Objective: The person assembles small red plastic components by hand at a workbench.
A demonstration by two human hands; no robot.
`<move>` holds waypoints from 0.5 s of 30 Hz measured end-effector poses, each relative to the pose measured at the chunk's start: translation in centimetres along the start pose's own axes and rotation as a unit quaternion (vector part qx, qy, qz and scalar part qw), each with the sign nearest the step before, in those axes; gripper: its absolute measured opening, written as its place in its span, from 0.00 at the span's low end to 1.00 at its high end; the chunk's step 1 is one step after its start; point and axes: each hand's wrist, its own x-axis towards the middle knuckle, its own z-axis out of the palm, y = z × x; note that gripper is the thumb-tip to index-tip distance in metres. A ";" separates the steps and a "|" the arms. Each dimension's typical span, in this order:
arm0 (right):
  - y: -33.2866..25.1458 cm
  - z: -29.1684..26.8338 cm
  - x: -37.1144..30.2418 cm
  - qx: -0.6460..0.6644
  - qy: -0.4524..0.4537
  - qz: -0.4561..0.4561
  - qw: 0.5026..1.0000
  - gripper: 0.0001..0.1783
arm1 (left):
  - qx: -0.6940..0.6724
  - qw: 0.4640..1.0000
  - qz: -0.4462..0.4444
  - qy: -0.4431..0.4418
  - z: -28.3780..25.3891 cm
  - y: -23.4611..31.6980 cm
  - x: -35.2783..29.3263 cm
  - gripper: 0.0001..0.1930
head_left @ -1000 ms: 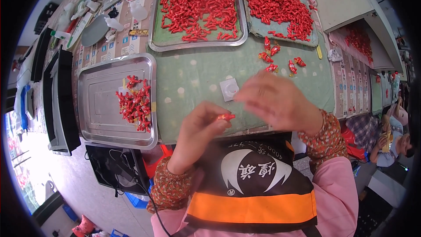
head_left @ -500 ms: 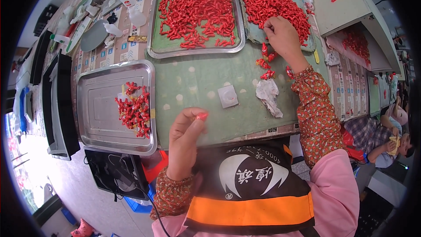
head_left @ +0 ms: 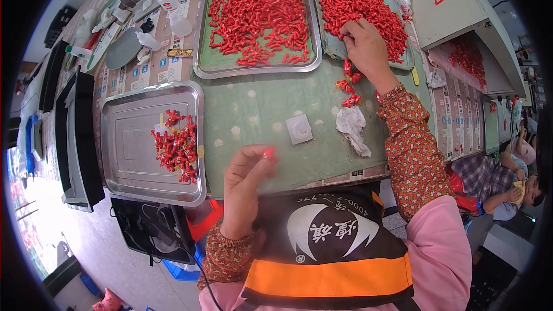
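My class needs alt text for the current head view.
A person's left hand holds a small red piece over a green mat; the right hand is at a heap of red pieces. A metal tray at left holds more.

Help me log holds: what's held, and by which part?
The left grip pinches a small red piece, held part hidden; for the right grip, I cannot tell.

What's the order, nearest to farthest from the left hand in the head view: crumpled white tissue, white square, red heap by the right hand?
1. White square: ahead, to the right of the left hand.
2. Crumpled white tissue: farther right.
3. Red heap: far side, by the right hand.
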 end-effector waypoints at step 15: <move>0.4 -0.4 0.0 0.074 -0.072 -0.043 0.994 0.06 | 0.010 1.000 0.008 0.014 0.2 -0.7 0.1 0.09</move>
